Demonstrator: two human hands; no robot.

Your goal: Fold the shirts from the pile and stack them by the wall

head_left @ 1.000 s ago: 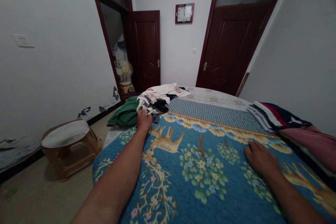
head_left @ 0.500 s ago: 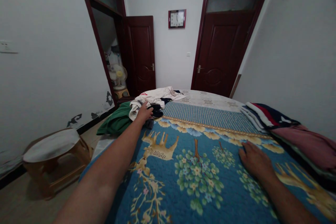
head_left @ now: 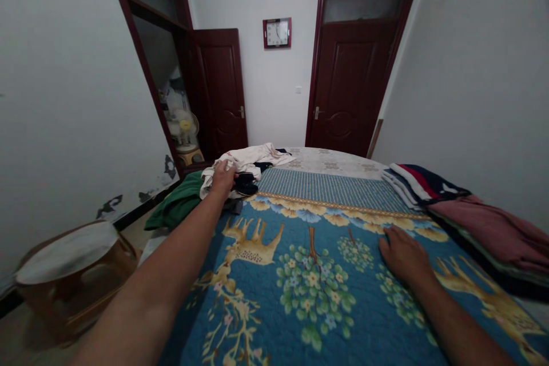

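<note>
My left hand is on the pile of loose clothes at the table's far left, its fingers closed on a cream-white garment. Dark pieces lie beside that hand, and a green garment hangs over the table's left edge. My right hand rests on the blue patterned cloth, palm down with its fingers loosely spread, holding nothing. To its right are folded clothes, a navy, red and white one and a pink one.
A wooden stool with a pale cover stands on the floor at the left. Beyond the table are an open door, a closed door and a wall clock. A fan shows through the doorway.
The whole view has shifted slightly, so most things appear farther left. My left hand has drawn its fingers further into the cream-white garment; my right hand stays on the cloth.
</note>
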